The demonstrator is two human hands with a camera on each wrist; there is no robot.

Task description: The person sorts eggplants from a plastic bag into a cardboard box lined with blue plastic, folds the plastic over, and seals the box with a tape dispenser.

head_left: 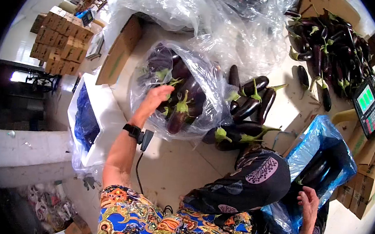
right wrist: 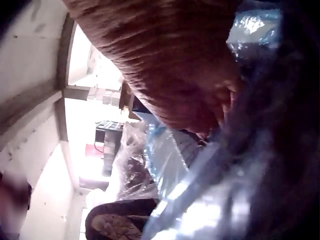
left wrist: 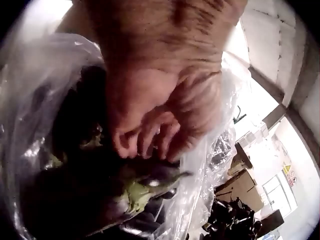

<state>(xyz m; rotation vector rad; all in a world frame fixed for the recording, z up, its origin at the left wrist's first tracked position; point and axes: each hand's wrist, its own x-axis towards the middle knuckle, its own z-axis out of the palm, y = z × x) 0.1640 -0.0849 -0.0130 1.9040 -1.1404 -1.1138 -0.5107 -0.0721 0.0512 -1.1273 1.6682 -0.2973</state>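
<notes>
We have our left hand (head_left: pixel 156 98) inside the left edge of a clear bag (head_left: pixel 216 110), its fingers bent down against the eggplants (head_left: pixel 183 110) heaped there; we cannot tell whether they grip one. Loose eggplants (head_left: pixel 247 109) lie on the pale floor (head_left: pixel 184 160), just beside the bag's right edge. Our right hand (head_left: pixel 307 201), its fingers relaxed in a slight bend and holding nothing that we can see, hangs by the near edge of a blue plastic liner (head_left: pixel 307 139), which has dark eggplants (head_left: pixel 316 171) in it. Near that liner's far right corner we see a scale display (head_left: pixel 366 106)
</notes>
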